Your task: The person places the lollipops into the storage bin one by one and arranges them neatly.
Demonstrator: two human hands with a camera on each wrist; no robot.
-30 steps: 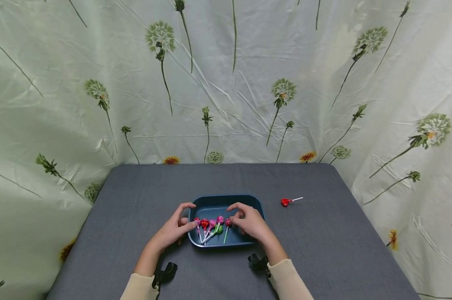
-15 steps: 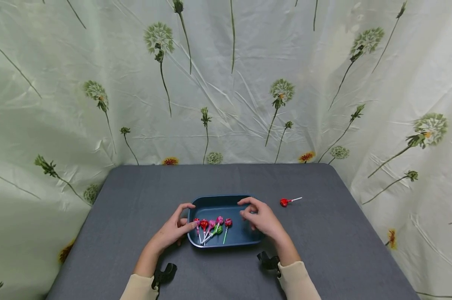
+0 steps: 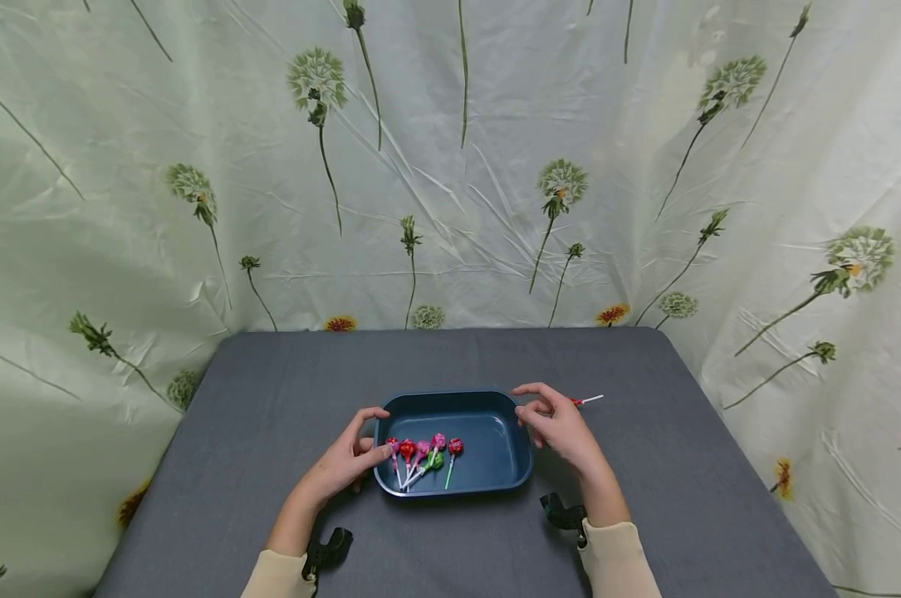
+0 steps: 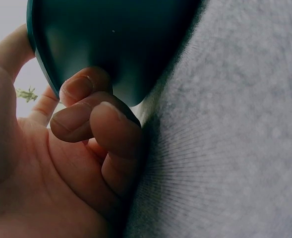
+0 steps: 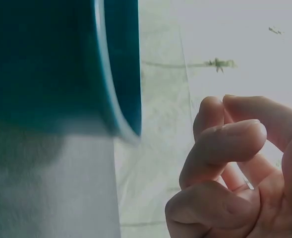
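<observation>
A dark blue tray [image 3: 491, 453] lies on the table in the head view, with several wrapped lollipops in its left half. Among them are a red lollipop [image 3: 408, 449], a green lollipop [image 3: 436, 459] and, slightly apart, a dark red lollipop [image 3: 456, 447] on a green stick. My left hand [image 3: 341, 461] holds the tray's left end, thumb at the rim [image 4: 30, 29] and other fingers curled against the outer wall. Above the tray's right rim is my right hand [image 3: 565, 428], loosely bent and holding nothing. It hides the head of another lollipop [image 3: 590, 399], whose white stick shows.
The grey cloth-covered table [image 3: 286, 374] extends around the tray. Behind it and at the sides hangs a pale curtain [image 3: 450, 166] printed with dandelions. A black wrist mount [image 3: 562, 512] sits at my right wrist, and another mount [image 3: 330, 550] at my left.
My right hand has left the dark red lollipop in the tray and moved right, past the tray's right rim, now partly covering the lollipop on the table. The left hand stays put.
</observation>
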